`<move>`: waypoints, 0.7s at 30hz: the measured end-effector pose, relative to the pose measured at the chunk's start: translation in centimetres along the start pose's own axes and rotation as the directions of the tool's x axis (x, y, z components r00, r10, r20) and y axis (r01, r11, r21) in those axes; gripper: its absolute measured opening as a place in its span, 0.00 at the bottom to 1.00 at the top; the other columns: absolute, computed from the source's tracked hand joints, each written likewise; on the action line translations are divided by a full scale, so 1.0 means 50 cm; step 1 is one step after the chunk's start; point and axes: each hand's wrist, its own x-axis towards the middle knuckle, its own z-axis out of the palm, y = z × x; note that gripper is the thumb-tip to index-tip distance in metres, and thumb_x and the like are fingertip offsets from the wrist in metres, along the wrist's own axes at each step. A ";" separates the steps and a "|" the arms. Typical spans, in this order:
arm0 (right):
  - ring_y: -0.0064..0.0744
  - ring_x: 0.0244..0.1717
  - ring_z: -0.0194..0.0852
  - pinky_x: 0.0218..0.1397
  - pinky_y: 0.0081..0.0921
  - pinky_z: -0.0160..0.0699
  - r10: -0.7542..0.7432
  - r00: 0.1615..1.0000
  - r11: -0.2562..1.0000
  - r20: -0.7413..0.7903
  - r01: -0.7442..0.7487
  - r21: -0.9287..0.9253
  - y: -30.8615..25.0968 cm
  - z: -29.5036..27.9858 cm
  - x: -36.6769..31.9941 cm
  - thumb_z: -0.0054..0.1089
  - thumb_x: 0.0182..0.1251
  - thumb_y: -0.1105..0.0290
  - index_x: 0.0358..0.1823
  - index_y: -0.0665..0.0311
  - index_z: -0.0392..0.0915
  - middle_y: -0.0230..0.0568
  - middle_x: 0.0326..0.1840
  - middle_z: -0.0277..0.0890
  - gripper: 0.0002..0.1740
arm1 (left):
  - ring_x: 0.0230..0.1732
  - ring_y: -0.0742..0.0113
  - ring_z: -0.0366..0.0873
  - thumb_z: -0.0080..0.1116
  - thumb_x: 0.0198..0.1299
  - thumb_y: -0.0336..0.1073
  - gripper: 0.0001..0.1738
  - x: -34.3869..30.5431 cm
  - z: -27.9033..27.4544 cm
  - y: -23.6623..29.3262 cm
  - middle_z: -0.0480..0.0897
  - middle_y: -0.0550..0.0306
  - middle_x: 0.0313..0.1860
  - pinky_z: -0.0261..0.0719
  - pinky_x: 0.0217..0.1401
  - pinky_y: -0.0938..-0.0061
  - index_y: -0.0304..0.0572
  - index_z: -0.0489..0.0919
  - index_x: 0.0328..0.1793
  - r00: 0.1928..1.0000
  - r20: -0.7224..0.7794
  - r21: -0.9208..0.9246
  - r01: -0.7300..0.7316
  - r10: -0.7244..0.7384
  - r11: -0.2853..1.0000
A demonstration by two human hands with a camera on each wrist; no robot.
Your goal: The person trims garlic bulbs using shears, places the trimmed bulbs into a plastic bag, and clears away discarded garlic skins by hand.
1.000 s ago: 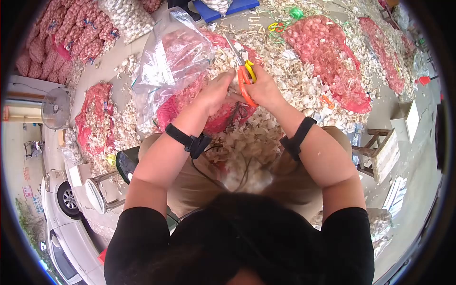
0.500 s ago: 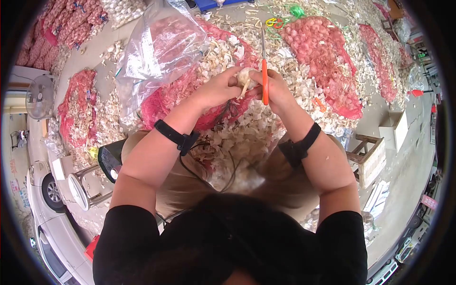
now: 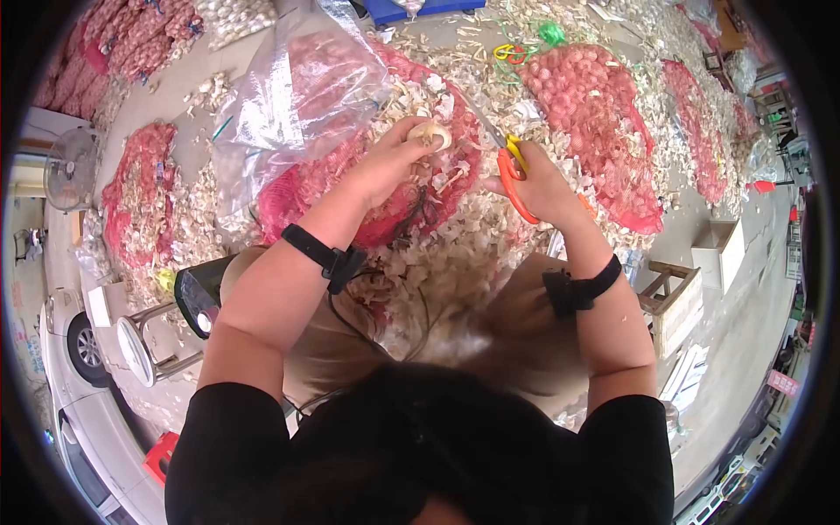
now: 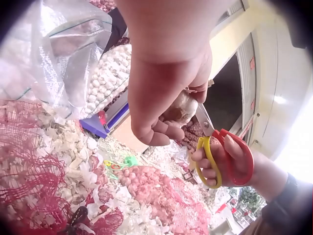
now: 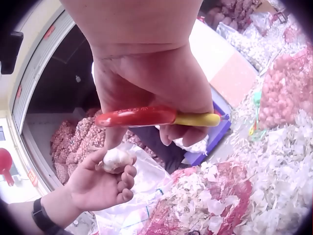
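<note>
My left hand (image 3: 389, 166) holds a whitish garlic bulb (image 3: 433, 134) in its fingertips, above a heap of peelings. In the left wrist view the bulb (image 4: 183, 108) shows partly behind the curled fingers. To the right, my right hand (image 3: 549, 191) grips a pair of scissors (image 3: 514, 191) with one red-orange and one yellow handle. Their blades slant away toward the upper left in the head view, a short way from the bulb. From the right wrist, the red handle (image 5: 142, 117) lies across the palm, and the garlic bulb (image 5: 116, 159) appears beyond it.
Pink mesh netting (image 3: 306, 188) with garlic skins lies beneath my hands. A clear plastic bag (image 3: 293, 109) stands at the left. A full net of garlic (image 3: 591, 109) lies to the right, with a second pair of scissors (image 3: 509, 54) near it. A wooden stool (image 3: 672, 302) stands at the right.
My hands were close together around the bulb and scissors. The right hand has since moved right with the scissors, while the left keeps the bulb.
</note>
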 end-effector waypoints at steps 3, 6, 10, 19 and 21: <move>0.47 0.49 0.72 0.51 0.35 0.71 -0.090 0.996 0.961 0.001 0.088 -0.261 0.013 -0.031 -0.027 0.75 0.44 0.54 0.53 0.69 0.68 0.51 0.46 0.71 0.39 | 0.40 0.74 0.73 0.56 0.60 0.36 0.25 0.000 -0.008 -0.004 0.75 0.61 0.44 0.71 0.40 0.77 0.43 0.63 0.63 1.000 -0.010 0.091 -0.011 0.012 0.996; 0.51 0.52 0.70 0.54 0.36 0.70 -0.113 0.992 0.950 0.058 0.125 -0.287 0.030 -0.033 -0.036 0.77 0.40 0.57 0.53 0.68 0.69 0.52 0.49 0.69 0.39 | 0.36 0.74 0.72 0.54 0.58 0.32 0.27 0.000 -0.010 -0.013 0.74 0.61 0.41 0.70 0.39 0.77 0.42 0.62 0.64 1.000 0.008 0.113 -0.012 0.011 0.993; 0.52 0.52 0.69 0.54 0.36 0.70 -0.136 0.989 0.932 0.058 0.148 -0.330 0.025 -0.032 -0.040 0.77 0.39 0.59 0.51 0.69 0.70 0.51 0.47 0.70 0.38 | 0.36 0.74 0.71 0.51 0.55 0.29 0.29 0.004 -0.006 -0.020 0.74 0.60 0.40 0.70 0.38 0.77 0.40 0.60 0.65 1.000 0.017 0.120 0.002 -0.004 0.993; 0.51 0.50 0.68 0.53 0.36 0.69 -0.173 0.980 0.927 0.101 0.197 -0.318 0.026 -0.056 -0.046 0.77 0.37 0.57 0.47 0.69 0.71 0.50 0.44 0.70 0.36 | 0.39 0.73 0.71 0.52 0.50 0.29 0.26 0.005 0.017 -0.003 0.74 0.60 0.40 0.70 0.41 0.79 0.36 0.67 0.59 0.999 0.003 0.360 -0.039 0.041 0.932; 0.51 0.50 0.68 0.52 0.37 0.69 -0.164 0.982 0.924 0.095 0.186 -0.335 0.033 -0.055 -0.047 0.77 0.37 0.57 0.47 0.69 0.71 0.50 0.44 0.70 0.37 | 0.49 0.70 0.72 0.62 0.54 0.34 0.33 0.009 0.012 -0.006 0.75 0.57 0.48 0.69 0.52 0.76 0.35 0.63 0.65 0.995 0.095 0.334 -0.022 -0.010 0.942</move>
